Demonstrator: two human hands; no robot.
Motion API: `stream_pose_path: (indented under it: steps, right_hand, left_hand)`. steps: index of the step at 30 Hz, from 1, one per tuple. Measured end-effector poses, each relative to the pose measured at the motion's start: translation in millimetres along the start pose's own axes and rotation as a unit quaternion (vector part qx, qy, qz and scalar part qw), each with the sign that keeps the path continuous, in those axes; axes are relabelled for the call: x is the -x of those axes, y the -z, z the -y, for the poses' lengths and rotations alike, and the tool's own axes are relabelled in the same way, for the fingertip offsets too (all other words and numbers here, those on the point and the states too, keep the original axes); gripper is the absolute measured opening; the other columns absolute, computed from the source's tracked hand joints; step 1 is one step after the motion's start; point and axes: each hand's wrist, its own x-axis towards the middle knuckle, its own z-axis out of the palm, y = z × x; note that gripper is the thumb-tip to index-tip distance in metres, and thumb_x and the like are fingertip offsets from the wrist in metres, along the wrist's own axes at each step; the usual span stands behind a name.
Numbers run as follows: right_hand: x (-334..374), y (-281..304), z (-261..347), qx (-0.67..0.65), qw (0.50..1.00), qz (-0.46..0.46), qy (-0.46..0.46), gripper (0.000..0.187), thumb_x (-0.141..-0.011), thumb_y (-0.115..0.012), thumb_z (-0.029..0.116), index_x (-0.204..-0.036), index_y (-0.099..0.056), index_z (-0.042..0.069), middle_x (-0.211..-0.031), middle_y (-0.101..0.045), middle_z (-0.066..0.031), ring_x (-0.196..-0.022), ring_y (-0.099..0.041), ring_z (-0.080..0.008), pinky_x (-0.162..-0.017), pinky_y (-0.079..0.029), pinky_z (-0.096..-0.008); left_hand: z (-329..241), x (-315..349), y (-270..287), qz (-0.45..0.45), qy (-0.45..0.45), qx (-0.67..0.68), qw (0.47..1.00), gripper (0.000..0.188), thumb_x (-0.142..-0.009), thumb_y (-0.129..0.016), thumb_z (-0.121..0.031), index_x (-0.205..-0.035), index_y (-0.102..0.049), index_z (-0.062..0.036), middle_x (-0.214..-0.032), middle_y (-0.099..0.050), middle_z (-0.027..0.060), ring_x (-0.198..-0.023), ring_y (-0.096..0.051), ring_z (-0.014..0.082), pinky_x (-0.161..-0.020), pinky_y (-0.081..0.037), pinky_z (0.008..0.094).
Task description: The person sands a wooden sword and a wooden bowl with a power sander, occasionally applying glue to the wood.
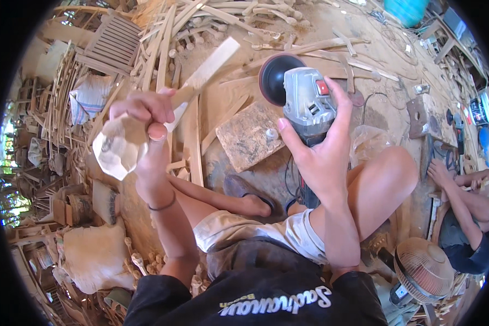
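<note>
The person's left hand (pixel 138 106) is partly closed around a carved wooden piece (pixel 117 151), thumb and curled fingers grasping it well above the lap. Its near end is pale, blunt and many-sided, with flat cut facets; a flat, straight-edged pale strip (pixel 209 65) shows beyond the fingers, though the hand hides whether the two are one piece. The right hand (pixel 325 160) wraps wide around the grey body of an angle grinder (pixel 304 100), thumb along one side and fingers along the other, near a red switch (pixel 322 87). The grinder's round disc (pixel 277 79), black with a reddish-brown rim, stands well apart from the carved wood.

Below and between the hands lies a rough, stained rectangular wooden block (pixel 244 141) with a small whitish knob (pixel 271 133) on top. A crumpled clear plastic bag (pixel 370 142) lies near the right knee; its contents cannot be made out. Farther off, smooth, pale wooden sticks (pixel 217 22) with rounded ends heap on the dusty brown floor (pixel 323 32), and a slatted wooden panel (pixel 114 41) leans at the upper left. A striped woven sack (pixel 89 100) sits below it, and a turquoise container (pixel 407 11) is cut off at the top edge; what either holds is hidden. On the right are a caged fan (pixel 425 269) and a co-worker's bare arms (pixel 464 204).
</note>
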Motion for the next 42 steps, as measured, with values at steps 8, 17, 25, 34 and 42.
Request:
stream_pose_path:
  steps: [8, 17, 25, 34, 42]
  right_hand:
    - [5, 1, 12, 0.053, 0.994, 0.016, 0.093, 0.092, -0.085, -0.094, 0.021, -0.16, -0.044, 0.003, -0.139, -0.069, -0.0247, -0.115, -0.076, -0.0367, -0.095, -0.061, -0.0443]
    - [20, -7, 29, 0.087, 0.988, 0.121, 0.033, 0.095, -0.087, -0.091, 0.03, -0.166, -0.04, 0.017, -0.132, -0.07, -0.0199, -0.103, -0.077, -0.0413, -0.079, -0.064, -0.0489]
    - [26, -7, 25, 0.147, 0.98, 0.136, -0.005, 0.097, -0.088, -0.089, 0.035, -0.168, -0.037, 0.02, -0.12, -0.072, -0.0214, -0.093, -0.078, -0.0434, -0.072, -0.063, -0.0512]
    - [25, -7, 26, 0.106, 0.987, 0.121, 0.007, 0.094, -0.09, -0.088, 0.036, -0.168, -0.037, 0.018, -0.119, -0.072, -0.024, -0.088, -0.078, -0.0447, -0.071, -0.063, -0.0517]
    - [28, -2, 29, 0.161, 0.977, 0.139, -0.024, 0.095, -0.087, -0.091, 0.027, -0.166, -0.039, 0.017, -0.125, -0.072, -0.0242, -0.102, -0.076, -0.0458, -0.082, -0.062, -0.052]
  left_hand:
    - [-4, 26, -28, -0.084, -0.017, 0.003, 0.996, 0.043, -0.089, -0.091, -0.001, -0.086, -0.05, -0.01, -0.074, -0.057, 0.0014, -0.07, -0.055, 0.0155, -0.075, -0.052, 0.0384]
    - [-15, 31, -61, 0.024, -0.04, -0.096, 0.994, 0.045, -0.099, -0.073, 0.009, -0.077, -0.039, -0.0109, -0.059, -0.042, -0.0017, -0.051, -0.04, 0.0138, -0.056, -0.05, 0.0385]
    - [-18, 34, -66, 0.031, -0.043, -0.106, 0.993, 0.045, -0.101, -0.073, 0.006, -0.078, -0.038, -0.0098, -0.059, -0.042, -0.0001, -0.051, -0.04, 0.0154, -0.055, -0.05, 0.0388]
    - [-20, 39, -72, -0.002, -0.03, -0.131, 0.991, 0.044, -0.102, -0.072, 0.006, -0.077, -0.038, -0.0096, -0.059, -0.043, 0.0004, -0.053, -0.04, 0.0142, -0.058, -0.051, 0.0385]
    - [-26, 49, -72, -0.032, 0.01, -0.209, 0.977, 0.043, -0.103, -0.072, 0.0, -0.08, -0.037, -0.0086, -0.063, -0.052, 0.0044, -0.06, -0.056, 0.0164, -0.06, -0.053, 0.0375]
